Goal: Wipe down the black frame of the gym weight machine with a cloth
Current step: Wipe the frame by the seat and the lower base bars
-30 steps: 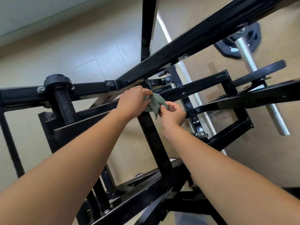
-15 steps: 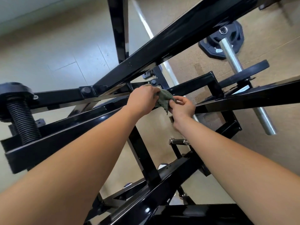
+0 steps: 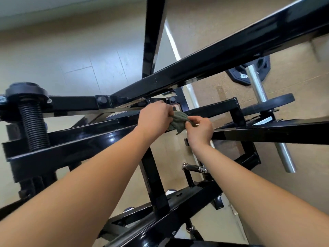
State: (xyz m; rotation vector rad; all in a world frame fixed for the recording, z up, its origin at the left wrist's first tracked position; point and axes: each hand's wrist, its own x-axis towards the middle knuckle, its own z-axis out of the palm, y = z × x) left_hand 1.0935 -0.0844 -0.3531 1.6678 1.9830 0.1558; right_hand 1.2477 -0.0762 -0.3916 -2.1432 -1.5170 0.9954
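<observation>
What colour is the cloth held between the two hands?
The cloth is a dull grey-green, shown best in the head view.

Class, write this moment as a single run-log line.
left hand: grips cloth | right hand: pinches cloth | cloth: bunched between hands, at black frame

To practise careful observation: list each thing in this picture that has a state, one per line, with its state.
Cloth, bunched, held between both hands at the frame.
Left hand, grips the cloth.
Right hand, pinches the cloth's edge.
Frame, glossy, reflecting light.
Weight plate, partly hidden behind the frame and the bar.
Silver bar, near end bare.
</observation>
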